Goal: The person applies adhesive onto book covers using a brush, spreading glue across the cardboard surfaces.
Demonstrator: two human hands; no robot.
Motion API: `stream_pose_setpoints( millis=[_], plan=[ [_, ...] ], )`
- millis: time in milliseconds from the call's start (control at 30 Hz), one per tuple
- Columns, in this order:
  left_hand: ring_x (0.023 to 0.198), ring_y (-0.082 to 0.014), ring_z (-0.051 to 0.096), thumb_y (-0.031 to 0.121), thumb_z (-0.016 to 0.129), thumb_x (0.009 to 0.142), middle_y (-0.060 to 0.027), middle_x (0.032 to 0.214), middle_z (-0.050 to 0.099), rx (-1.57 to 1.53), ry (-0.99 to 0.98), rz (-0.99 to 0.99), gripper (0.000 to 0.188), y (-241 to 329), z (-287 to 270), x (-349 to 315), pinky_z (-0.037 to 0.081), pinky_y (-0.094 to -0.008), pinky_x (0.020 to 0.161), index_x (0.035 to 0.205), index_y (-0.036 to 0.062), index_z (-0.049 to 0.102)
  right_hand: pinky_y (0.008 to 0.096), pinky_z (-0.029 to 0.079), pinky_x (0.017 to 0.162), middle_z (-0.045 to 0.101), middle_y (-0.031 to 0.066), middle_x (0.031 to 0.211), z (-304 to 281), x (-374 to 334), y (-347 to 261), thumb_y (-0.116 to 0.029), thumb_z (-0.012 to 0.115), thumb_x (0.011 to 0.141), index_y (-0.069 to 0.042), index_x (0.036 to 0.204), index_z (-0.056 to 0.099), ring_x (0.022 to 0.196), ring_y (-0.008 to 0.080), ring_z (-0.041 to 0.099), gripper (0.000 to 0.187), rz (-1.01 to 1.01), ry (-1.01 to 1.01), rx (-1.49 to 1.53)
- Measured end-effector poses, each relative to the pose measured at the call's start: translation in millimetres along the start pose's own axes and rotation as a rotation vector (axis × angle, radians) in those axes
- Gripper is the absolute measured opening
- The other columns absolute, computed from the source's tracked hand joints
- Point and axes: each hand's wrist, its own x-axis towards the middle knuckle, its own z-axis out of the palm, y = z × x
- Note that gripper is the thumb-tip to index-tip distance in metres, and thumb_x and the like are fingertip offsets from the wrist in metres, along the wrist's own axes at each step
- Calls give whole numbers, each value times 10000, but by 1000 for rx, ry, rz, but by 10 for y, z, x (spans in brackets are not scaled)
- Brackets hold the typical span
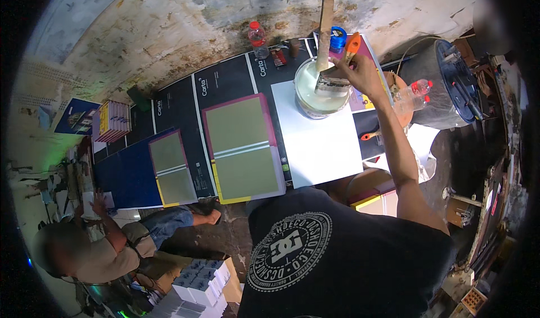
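My right hand [363, 76] is closed around a wide flat brush [353, 43] with an orange handle. The brush's broad head reaches down into a white bucket [315, 111] and touches the pale, milky liquid [307, 82] inside. A flat wooden stick [325, 28] stands upright in the same bucket. Under and in front of the bucket lies a blank white sheet [320, 149]. To its left is a stack of book covers with grey-green boards [242, 143], edged in maroon and yellow. I cannot see my left hand; my torso in a black shirt fills the lower middle.
A smaller orange brush [368, 136] lies right of the sheet. Plastic bottles [257, 39] and a blue-lidded jar [337, 37] stand around the bucket. Another cover [171, 166] and stacked books [114, 121] are farther left. A person [107, 245] sits lower left; a large drum [433, 93] is at right.
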Motion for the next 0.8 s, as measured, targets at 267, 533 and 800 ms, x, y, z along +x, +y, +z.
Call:
stream_pose_setpoints(
  millis=[267,533,800],
  plan=[
    [990,-412,601,338,619,923,-244,1036,649,10,5,22,439,225,28,-15,468,-478,853,1111,-58,630,448,512,664,685,232,755,56,-2,-24,-409,713,883,21,928,712,722,377,694,432,-28,-13,-58],
    [1057,-416,583,333,626,916,-258,1108,630,28,7,34,461,349,92,-106,460,-476,895,1152,-63,618,460,515,608,656,262,689,206,-331,107,-363,723,882,47,880,699,657,401,686,410,-23,-126,-59],
    [1123,-419,566,328,633,909,-272,1180,612,47,-14,21,486,350,133,-188,452,-473,937,1193,-67,606,441,524,611,675,246,698,91,-441,140,-370,714,889,47,898,703,652,379,700,417,16,-124,-40]
  ],
)
